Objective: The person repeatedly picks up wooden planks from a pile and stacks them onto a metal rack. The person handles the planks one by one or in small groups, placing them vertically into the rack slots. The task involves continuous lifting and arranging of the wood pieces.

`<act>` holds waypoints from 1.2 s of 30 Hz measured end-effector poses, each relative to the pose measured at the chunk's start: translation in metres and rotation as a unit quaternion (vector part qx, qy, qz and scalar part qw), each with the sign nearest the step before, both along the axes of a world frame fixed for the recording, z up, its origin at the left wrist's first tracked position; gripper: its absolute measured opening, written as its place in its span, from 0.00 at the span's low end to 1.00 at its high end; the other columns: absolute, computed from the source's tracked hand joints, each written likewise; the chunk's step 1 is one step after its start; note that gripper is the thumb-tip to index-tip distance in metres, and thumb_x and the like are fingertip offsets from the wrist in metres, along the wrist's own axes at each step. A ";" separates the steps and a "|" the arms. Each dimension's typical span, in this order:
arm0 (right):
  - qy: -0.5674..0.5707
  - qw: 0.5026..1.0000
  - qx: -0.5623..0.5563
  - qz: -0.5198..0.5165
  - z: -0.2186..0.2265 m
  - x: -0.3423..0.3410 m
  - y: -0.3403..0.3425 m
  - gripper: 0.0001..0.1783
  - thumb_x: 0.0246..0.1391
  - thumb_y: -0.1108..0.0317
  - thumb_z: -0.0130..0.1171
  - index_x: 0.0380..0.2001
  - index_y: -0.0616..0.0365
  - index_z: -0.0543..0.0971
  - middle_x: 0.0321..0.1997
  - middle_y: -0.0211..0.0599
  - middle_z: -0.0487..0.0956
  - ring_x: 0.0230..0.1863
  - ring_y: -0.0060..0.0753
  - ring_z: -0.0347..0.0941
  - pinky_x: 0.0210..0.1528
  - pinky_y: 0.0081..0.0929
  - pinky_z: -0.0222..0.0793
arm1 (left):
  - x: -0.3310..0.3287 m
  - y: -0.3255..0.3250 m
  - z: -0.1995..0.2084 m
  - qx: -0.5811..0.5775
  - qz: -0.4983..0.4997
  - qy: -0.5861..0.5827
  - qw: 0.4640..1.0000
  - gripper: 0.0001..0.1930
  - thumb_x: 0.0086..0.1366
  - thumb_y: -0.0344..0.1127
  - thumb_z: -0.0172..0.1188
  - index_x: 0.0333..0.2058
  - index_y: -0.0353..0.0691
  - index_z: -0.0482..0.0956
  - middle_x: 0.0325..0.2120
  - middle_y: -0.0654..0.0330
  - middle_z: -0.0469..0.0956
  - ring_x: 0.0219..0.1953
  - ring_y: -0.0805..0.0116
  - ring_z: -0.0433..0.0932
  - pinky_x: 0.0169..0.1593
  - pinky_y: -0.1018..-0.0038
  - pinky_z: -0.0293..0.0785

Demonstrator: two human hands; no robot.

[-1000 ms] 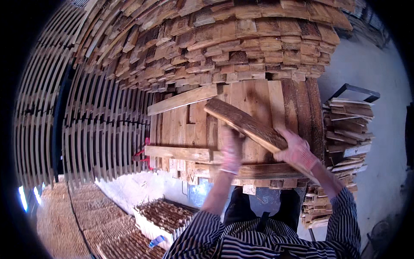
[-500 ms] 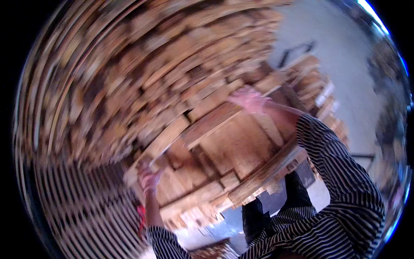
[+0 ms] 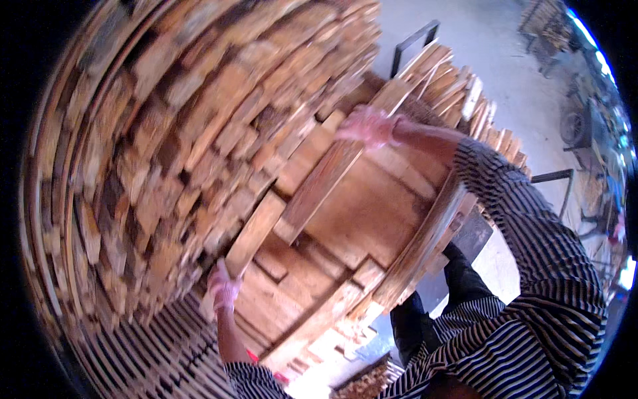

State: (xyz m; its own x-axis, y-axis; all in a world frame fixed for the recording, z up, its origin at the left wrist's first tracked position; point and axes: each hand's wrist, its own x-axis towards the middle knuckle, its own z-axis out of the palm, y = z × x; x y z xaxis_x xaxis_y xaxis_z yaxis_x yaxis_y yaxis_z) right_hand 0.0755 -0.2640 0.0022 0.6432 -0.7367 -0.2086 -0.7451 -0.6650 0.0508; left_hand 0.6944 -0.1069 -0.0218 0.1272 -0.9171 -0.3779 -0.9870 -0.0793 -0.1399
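Wood everywhere: big wall of stacked boards (image 3: 193,146) fills the left and top, slightly blurred. Board pile (image 3: 372,199) sits below the hands, flat top of planks laid side by side. Slat stack (image 3: 159,352), lower left. Smaller woodpile (image 3: 482,100) beyond the pile, upper right. Long edge board (image 3: 412,249) along the pile's near side. Dark board (image 3: 322,189) and pale board (image 3: 256,233) lie on the pile near the wall, same diagonal, roughly end to end. Right hand (image 3: 369,128) over dark board's upper end, fingers toward the wall; left hand (image 3: 224,287) at pale board's lower end. Can't tell how closed either grip is.
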 end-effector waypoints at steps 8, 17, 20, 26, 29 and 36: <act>0.101 0.992 0.039 -0.072 0.019 0.015 -0.004 0.48 0.40 0.59 0.79 0.68 0.28 0.71 0.53 0.31 0.81 0.58 0.45 0.77 0.58 0.48 0.69 | -0.005 -0.015 0.010 0.024 -0.012 -0.021 0.999 0.42 0.51 0.44 0.76 0.64 0.50 0.66 0.48 0.42 0.83 0.49 0.40 0.84 0.51 0.53 0.83; 0.007 0.995 0.035 -0.094 0.014 -0.003 -0.002 0.41 0.42 0.59 0.76 0.62 0.23 0.74 0.53 0.24 0.79 0.57 0.39 0.75 0.59 0.56 0.64 | 0.018 -0.020 -0.011 -0.029 -0.057 0.007 0.998 0.43 0.44 0.42 0.78 0.59 0.46 0.68 0.49 0.43 0.81 0.49 0.38 0.82 0.50 0.50 0.80; 0.004 0.995 0.018 -0.102 0.020 -0.005 0.000 0.37 0.45 0.61 0.75 0.60 0.23 0.75 0.53 0.24 0.79 0.59 0.40 0.75 0.61 0.61 0.61 | 0.023 -0.023 -0.015 -0.013 -0.059 -0.030 0.998 0.45 0.44 0.42 0.78 0.62 0.47 0.67 0.48 0.44 0.82 0.48 0.38 0.82 0.53 0.52 0.80; -0.004 0.992 0.019 -0.124 0.004 -0.009 0.002 0.17 0.62 0.61 0.56 0.53 0.29 0.79 0.53 0.28 0.80 0.60 0.42 0.76 0.57 0.66 0.62 | 0.020 -0.029 -0.013 0.007 -0.061 -0.082 0.995 0.55 0.45 0.48 0.79 0.71 0.44 0.60 0.64 0.42 0.72 0.61 0.43 0.77 0.62 0.56 0.76; -0.086 0.958 -0.190 -0.195 -0.011 0.008 0.022 0.13 0.66 0.52 0.51 0.51 0.26 0.78 0.56 0.37 0.77 0.62 0.51 0.71 0.59 0.72 0.61 | 0.003 -0.034 -0.004 0.079 0.016 -0.082 0.993 0.61 0.44 0.44 0.79 0.74 0.38 0.53 0.67 0.39 0.68 0.69 0.43 0.68 0.71 0.55 0.67; -0.240 0.946 -0.147 -0.158 0.028 0.028 0.196 0.48 0.62 0.44 0.52 0.80 0.42 0.48 0.80 0.67 0.49 0.75 0.71 0.59 0.69 0.55 0.66 | -0.083 -0.025 0.006 0.016 -0.064 -0.108 0.992 0.56 0.53 0.45 0.76 0.75 0.38 0.53 0.69 0.39 0.65 0.72 0.42 0.63 0.73 0.54 0.62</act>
State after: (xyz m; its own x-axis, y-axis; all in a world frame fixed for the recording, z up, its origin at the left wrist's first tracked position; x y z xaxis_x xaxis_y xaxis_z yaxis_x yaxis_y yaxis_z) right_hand 0.1035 -0.0681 0.0303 0.3487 -0.8892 0.2962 -0.8890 -0.4139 -0.1960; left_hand 0.6118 -0.1324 -0.0157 0.0922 -0.9192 -0.3828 -0.9355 0.0518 -0.3496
